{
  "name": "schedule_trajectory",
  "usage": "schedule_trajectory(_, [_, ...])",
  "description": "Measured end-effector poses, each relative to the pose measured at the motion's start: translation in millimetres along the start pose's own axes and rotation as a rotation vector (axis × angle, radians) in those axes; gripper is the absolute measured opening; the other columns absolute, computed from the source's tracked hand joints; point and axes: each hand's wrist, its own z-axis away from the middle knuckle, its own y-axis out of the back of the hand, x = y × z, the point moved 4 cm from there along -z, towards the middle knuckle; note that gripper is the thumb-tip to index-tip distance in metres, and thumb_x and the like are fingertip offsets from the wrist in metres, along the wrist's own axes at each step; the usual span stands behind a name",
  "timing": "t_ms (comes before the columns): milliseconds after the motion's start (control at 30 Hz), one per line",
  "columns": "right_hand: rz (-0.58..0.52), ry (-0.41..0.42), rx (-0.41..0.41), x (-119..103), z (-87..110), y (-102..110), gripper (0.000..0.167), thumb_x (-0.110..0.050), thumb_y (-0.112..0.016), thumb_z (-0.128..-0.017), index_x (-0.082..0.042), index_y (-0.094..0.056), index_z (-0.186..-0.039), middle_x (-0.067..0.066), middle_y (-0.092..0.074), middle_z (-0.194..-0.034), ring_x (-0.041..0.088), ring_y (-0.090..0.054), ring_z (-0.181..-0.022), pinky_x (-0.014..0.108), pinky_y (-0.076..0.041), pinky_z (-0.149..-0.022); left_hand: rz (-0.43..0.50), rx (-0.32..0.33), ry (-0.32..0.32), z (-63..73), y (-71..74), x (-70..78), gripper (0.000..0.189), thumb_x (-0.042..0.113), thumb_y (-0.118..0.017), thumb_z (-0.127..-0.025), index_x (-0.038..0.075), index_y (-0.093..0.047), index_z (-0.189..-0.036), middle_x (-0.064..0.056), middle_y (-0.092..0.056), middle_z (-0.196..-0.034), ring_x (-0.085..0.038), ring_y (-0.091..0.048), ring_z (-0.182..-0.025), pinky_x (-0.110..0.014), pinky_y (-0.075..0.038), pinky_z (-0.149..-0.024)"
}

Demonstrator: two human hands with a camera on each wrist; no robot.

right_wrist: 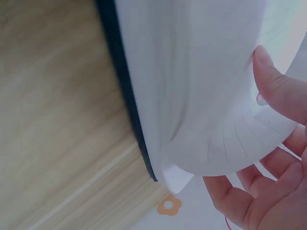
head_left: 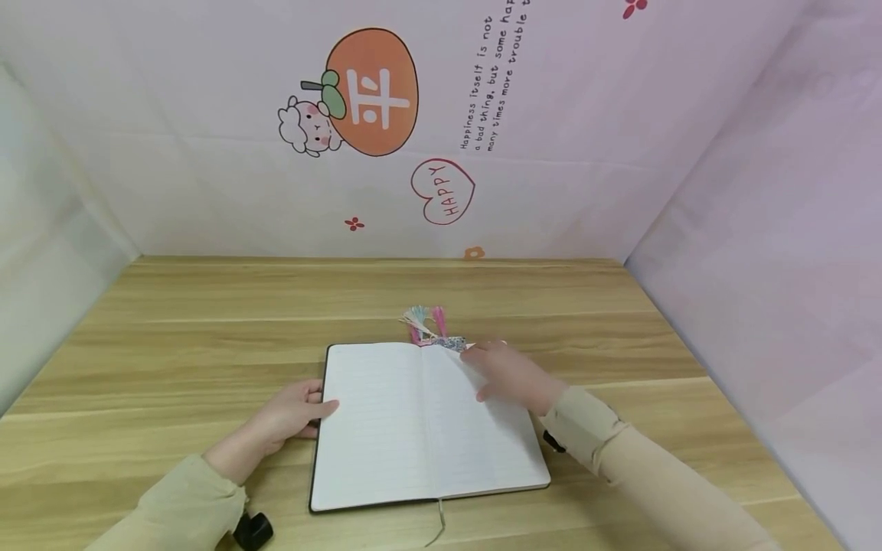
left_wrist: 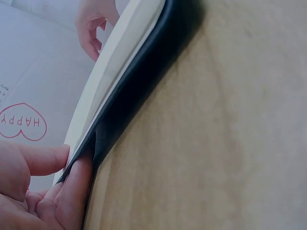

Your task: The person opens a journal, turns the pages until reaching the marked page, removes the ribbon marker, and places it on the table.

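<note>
An open notebook (head_left: 372,440) with lined white pages and a dark cover lies on the wooden table. My left hand (head_left: 292,412) grips its left edge, thumb on the page and fingers beneath the cover (left_wrist: 127,86). At the upper right, my right hand (head_left: 513,375) holds a curved, lifted page (right_wrist: 216,105) between thumb and fingers; it is slightly blurred in the head view. Patterned bookmarks (head_left: 449,343) with pink, white and pale blue tassels (head_left: 417,315) stick out at the top near the spine, partly covered by the pages.
A thin ribbon (head_left: 442,522) trails from the notebook's bottom edge onto the table (head_left: 227,329). Behind stands a white printed backdrop (head_left: 227,191), with pale cloth walls at both sides. Black wrist devices (head_left: 253,531) sit at both sleeves.
</note>
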Motion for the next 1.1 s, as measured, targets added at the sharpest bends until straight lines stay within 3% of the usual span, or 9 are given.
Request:
schedule_trajectory(333, [-0.057, -0.030, -0.010, -3.3, 6.6, -1.0, 0.061, -0.007, -0.083, -0.069, 0.001, -0.058, -0.125, 0.016, -0.060, -0.124, 0.034, -0.053, -0.118, 0.043, -0.041, -0.102, 0.015, -0.002, -0.006, 0.4, 0.2, 0.2, 0.050, 0.015, -0.057, -0.095, -0.010, -0.040, -0.135, -0.012, -0.063, -0.107, -0.010, -0.059, -0.082, -0.030, -0.054, -0.069])
schedule_trajectory(667, [-0.079, 0.048, -0.021, -4.9, 17.5, -3.3, 0.058, -0.008, -0.082, -0.070, 0.000, -0.059, -0.123, 0.015, -0.059, -0.123, 0.033, -0.053, -0.117, 0.045, -0.042, -0.101, 0.006, 0.001, -0.011, -0.6, -0.4, -1.0, 0.045, 0.015, -0.057, -0.095, -0.008, -0.044, -0.132, -0.010, -0.062, -0.103, -0.011, -0.058, -0.083, -0.030, -0.053, -0.069])
schedule_trajectory(1100, [-0.132, 0.075, -0.035, -15.4, 34.5, -1.0, 0.056, -0.011, -0.081, -0.072, -0.001, -0.059, -0.123, 0.019, -0.055, -0.130, 0.036, -0.049, -0.122, 0.047, -0.039, -0.103, 0.005, -0.006, -0.017, -0.6, -0.5, -2.2, 0.046, 0.015, -0.057, -0.095, -0.008, -0.043, -0.133, -0.011, -0.062, -0.106, -0.011, -0.059, -0.084, -0.031, -0.054, -0.071])
